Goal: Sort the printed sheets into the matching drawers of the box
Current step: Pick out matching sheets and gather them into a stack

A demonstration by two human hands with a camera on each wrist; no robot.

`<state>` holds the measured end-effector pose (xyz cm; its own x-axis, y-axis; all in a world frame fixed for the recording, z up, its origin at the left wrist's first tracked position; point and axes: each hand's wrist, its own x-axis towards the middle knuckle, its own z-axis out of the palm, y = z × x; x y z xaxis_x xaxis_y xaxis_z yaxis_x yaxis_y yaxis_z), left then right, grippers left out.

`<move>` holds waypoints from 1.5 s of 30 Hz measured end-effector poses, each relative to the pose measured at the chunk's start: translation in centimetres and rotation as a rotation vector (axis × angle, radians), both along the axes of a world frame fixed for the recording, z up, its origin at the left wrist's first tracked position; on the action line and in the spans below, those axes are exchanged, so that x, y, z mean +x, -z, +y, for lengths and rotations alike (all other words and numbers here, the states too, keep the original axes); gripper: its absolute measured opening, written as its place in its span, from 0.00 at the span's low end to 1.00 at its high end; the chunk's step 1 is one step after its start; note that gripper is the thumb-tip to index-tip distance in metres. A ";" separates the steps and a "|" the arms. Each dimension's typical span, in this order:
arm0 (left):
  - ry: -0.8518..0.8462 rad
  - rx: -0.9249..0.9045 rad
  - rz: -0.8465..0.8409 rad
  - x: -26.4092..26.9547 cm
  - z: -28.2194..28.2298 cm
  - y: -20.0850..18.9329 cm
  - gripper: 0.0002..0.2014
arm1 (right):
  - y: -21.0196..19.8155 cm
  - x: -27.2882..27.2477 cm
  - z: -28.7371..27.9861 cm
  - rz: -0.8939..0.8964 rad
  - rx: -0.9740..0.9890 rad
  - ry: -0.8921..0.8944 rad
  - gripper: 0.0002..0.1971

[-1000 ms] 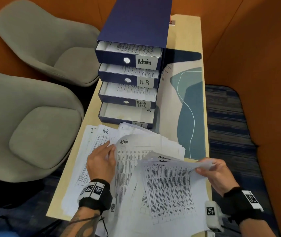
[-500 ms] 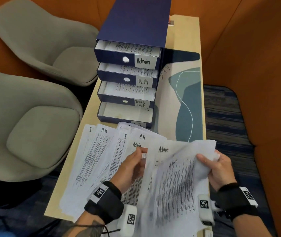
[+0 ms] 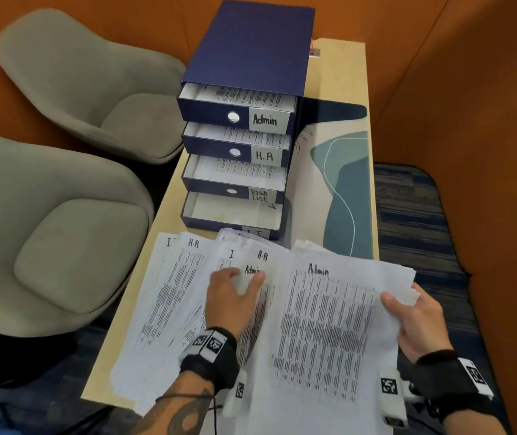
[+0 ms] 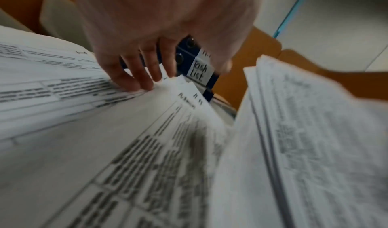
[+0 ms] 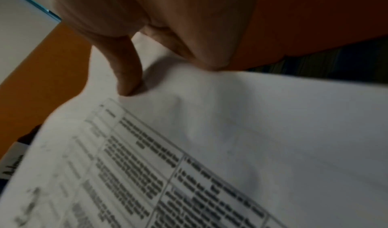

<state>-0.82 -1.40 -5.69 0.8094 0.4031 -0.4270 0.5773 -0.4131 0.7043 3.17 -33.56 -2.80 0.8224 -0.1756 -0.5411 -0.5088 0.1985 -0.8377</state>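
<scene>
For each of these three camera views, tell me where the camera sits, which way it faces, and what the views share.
Head: worn on the head, facing forward and down at the drawer box and spread sheets; both forearms and the left hand and right hand show.
Left wrist: along the left hand toward the Task List label; fingers rest on paper.
Right wrist: along the right hand; thumb pinches the Admin stack.
Shared: head and left wrist both show the Task List label.

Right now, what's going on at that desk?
A person is sorting printed sheets. The right hand pinches a bundle topped "Admin". The left hand rests on the fanned pile on the desk, fingers on another Admin sheet. All four drawers of the blue box stand open.
</scene>
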 end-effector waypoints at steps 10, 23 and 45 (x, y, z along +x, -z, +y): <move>-0.056 0.323 0.081 0.5 2.9 2.8 0.14 | -0.9 -1.2 -2.5 -0.052 0.155 -0.227 0.29; 0.077 -0.340 -0.191 -5.8 -0.1 -3.9 0.04 | 1.5 0.0 -1.1 -0.199 0.229 -0.499 0.06; -0.060 -0.988 -0.166 -7.3 5.5 -4.5 0.55 | 0.0 2.8 2.8 -0.099 0.552 0.192 0.32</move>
<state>-8.08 4.10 -1.16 0.8789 -0.0295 -0.4761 0.4417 0.4272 0.7889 5.98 -30.79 -2.82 0.8552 -0.0404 -0.5167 -0.3453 0.6989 -0.6263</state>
